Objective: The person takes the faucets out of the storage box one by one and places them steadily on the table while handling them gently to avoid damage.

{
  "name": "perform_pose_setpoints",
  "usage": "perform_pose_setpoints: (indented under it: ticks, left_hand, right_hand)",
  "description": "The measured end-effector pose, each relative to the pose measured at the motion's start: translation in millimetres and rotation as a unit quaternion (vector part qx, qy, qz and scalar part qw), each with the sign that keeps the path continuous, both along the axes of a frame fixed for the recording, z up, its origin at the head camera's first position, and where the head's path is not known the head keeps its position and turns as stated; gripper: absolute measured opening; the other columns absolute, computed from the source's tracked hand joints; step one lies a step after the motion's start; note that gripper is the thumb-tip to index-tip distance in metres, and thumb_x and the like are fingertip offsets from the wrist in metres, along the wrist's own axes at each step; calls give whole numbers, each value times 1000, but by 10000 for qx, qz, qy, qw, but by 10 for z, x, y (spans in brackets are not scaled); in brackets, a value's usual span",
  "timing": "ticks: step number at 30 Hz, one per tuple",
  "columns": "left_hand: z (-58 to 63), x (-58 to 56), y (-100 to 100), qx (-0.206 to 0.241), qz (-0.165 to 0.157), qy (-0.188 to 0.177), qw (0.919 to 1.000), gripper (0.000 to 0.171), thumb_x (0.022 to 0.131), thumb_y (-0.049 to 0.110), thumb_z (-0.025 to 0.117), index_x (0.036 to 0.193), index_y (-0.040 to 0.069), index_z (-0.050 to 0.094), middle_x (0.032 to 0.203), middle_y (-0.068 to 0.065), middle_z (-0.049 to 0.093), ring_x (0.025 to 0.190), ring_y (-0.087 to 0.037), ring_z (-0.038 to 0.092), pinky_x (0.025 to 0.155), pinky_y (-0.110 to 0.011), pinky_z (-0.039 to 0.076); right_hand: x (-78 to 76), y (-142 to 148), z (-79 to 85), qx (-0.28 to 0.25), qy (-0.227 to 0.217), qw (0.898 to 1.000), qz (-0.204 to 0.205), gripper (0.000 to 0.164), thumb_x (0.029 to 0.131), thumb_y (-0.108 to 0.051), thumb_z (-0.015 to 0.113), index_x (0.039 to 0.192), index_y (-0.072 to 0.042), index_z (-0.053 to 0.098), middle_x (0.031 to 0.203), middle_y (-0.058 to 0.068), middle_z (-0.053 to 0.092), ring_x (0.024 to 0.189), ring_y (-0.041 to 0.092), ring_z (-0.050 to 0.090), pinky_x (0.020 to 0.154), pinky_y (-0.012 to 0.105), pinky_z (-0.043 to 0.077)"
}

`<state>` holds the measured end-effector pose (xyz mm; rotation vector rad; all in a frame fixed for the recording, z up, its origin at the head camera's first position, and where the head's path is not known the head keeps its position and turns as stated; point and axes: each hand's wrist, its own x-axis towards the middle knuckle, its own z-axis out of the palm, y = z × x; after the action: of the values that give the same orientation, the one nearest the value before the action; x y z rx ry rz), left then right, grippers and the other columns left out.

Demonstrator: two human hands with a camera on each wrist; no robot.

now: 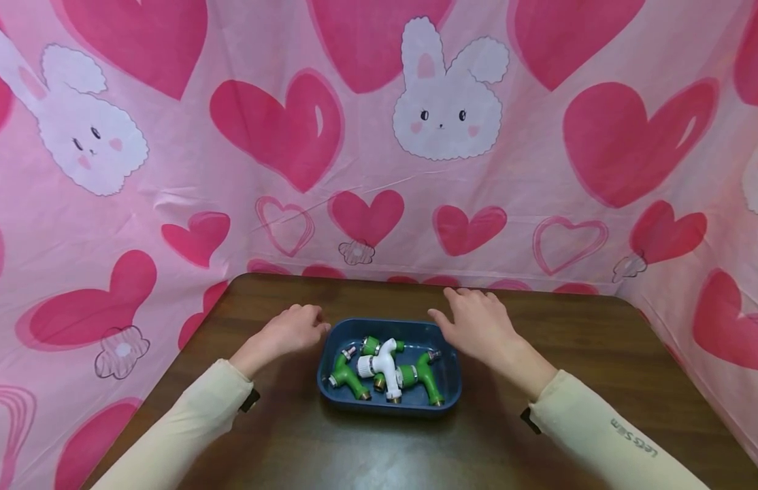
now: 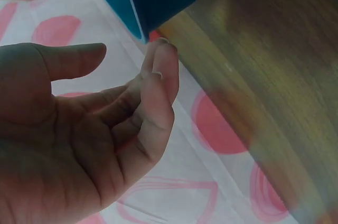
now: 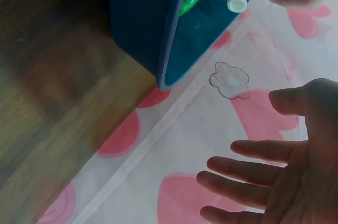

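Observation:
A blue plastic tub [image 1: 379, 409] stands on the table between my two hands, with a few garden taps inside. A white tap [image 1: 388, 364] lies on top, across the middle. Green taps lie around it: one at the left [image 1: 348, 377], one at the right [image 1: 425, 378] and one partly hidden behind [image 1: 371, 346]. My left hand [image 1: 291, 328] is beside the tub's back left corner, its fingers loosely bent and holding nothing. My right hand [image 1: 480, 323] hovers by the back right corner, fingers spread and thumb near the rim; its palm is bare in the right wrist view.
The brown wooden table [image 1: 281, 435] has rounded back corners. A pink cloth [image 1: 367, 163] with hearts and rabbits hangs behind the table and along both sides.

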<state>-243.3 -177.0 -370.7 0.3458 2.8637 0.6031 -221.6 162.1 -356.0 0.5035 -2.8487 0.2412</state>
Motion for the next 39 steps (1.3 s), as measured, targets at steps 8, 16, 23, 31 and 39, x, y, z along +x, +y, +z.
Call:
perform_pose_setpoints:
  ticks: [8, 16, 23, 31, 39]
  left_hand:
    - [-31, 35, -15, 277, -44, -480, 9985, 45, 104, 22, 67, 139, -6, 60, 97, -15, 72, 84, -32, 72, 82, -45, 63]
    - [-63, 40, 15, 562, 3, -1001, 9934, 53, 106, 17, 65, 147, -11, 49, 65, -11, 65, 56, -27, 68, 62, -37, 62]
    - [-141, 69, 5, 672, -91, -1253, 9898, 49, 106, 14, 65, 145, -11, 51, 62, -11, 65, 47, -19, 62, 51, -34, 59]
    - [-205, 74, -5, 813, -157, -1337, 9875, 49, 105, 14, 66, 145, -10, 52, 62, -10, 64, 45, -17, 60, 47, -30, 56]
    - [-259, 66, -12, 995, -219, -1466, 9839, 46, 104, 11, 67, 142, -9, 54, 63, -11, 66, 47, -19, 64, 48, -32, 58]
  right_hand:
    - [27, -42, -12, 19, -13, 9999, 101, 51, 97, -41, 73, 127, 1, 71, 112, 19, 74, 102, 38, 70, 88, 55, 58]
    - [35, -66, -9, -94, -170, 9997, 177, 43, 96, -38, 76, 117, 0, 75, 98, 13, 75, 93, 33, 71, 76, 48, 62]
    - [43, -109, -19, -166, -352, 9991, 158, 38, 94, -36, 78, 112, -2, 78, 84, 7, 73, 85, 28, 71, 69, 41, 61]
    - [71, -164, -39, -167, -455, 9987, 176, 31, 95, -33, 79, 108, -5, 79, 69, -2, 64, 73, 21, 67, 62, 37, 58]
    - [75, -204, -91, -257, -552, 9977, 292, 26, 93, -31, 82, 101, -6, 78, 68, -4, 63, 66, 16, 63, 58, 32, 55]
